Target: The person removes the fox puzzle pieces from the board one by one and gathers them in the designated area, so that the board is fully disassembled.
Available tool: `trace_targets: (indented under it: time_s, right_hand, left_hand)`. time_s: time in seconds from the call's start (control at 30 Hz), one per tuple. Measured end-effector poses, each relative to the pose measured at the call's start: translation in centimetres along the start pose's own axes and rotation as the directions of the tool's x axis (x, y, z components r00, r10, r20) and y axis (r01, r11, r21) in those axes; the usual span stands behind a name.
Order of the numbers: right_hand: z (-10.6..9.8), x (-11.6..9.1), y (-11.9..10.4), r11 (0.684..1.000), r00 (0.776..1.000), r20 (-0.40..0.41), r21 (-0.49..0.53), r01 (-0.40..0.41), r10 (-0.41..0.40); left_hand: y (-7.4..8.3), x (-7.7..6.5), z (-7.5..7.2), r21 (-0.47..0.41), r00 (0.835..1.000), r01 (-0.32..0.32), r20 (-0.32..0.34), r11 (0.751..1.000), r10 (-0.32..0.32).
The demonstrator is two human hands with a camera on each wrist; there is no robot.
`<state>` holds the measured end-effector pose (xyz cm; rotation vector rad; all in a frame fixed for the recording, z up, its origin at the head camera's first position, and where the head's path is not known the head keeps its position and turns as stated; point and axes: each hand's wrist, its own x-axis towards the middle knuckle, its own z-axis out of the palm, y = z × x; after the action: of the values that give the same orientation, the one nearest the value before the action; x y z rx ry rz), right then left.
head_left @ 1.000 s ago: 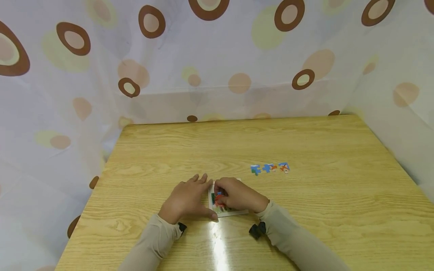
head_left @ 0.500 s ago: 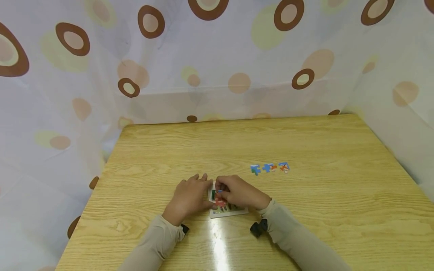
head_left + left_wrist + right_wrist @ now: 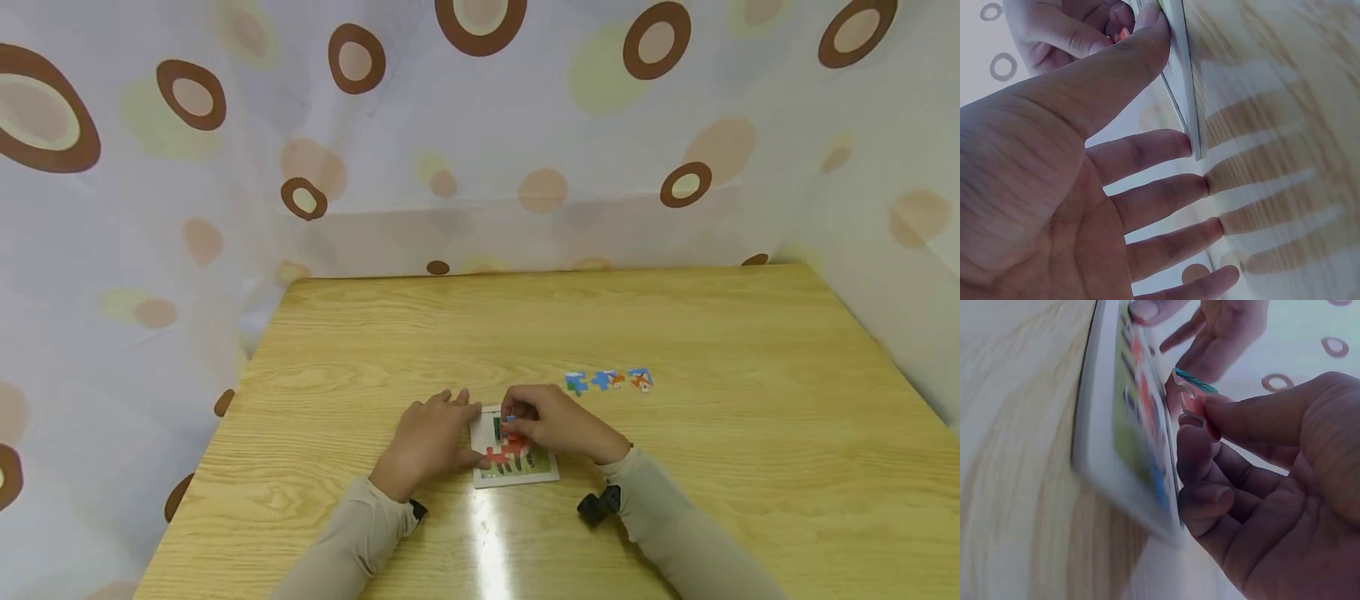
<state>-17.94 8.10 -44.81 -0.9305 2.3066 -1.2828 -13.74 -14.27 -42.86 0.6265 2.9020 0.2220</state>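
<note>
A small jigsaw tray (image 3: pixel 517 481) with a white frame lies on the table, its picture partly filled with red, green and dark-striped pieces. My left hand (image 3: pixel 427 442) is spread at its left side, thumb on the frame's edge and straight fingers at the far left corner, as the left wrist view also shows. Over the tray, my right hand (image 3: pixel 562 423) pinches a jigsaw piece (image 3: pixel 1194 405), red with a teal-green end, between thumb and fingers. In the right wrist view the piece is tilted and lifted off the tray's face.
Three loose jigsaw pieces lie in a row beyond the tray to the right: a blue-and-green one (image 3: pixel 576 382), a blue-and-orange one (image 3: pixel 604 380) and one with an animal's face (image 3: pixel 641 380). A patterned curtain (image 3: pixel 480 225) surrounds the wooden table (image 3: pixel 360 333).
My left thumb has moved from the near left corner up along the tray's edge. My right hand has shifted slightly right with the piece, and the head view has turned a little.
</note>
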Motion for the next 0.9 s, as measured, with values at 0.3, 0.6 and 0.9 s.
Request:
trace_targets:
  time_s: [0.3, 0.6, 0.9]
  right_hand:
    - [-2.0, -2.7, 1.5, 0.996, 0.996, -0.085, -0.088, -0.018, 0.011]
    - [-4.2, -5.3, 3.0, 0.990, 0.984, -0.166, -0.114, -0.078, 0.059]
    - [-4.8, -6.1, 3.8, 0.982, 0.971, -0.221, -0.140, -0.125, 0.092]
  left_hand:
    - [-0.1, 0.0, 0.3, -0.007, 1.000, -0.008, -0.019, 1.000, 0.008]
    - [-0.2, 0.1, 0.3, 0.013, 1.000, -0.013, -0.013, 1.000, 0.013]
    - [0.0, 0.0, 0.2, 0.010, 1.000, -0.007, 0.004, 1.000, 0.007]
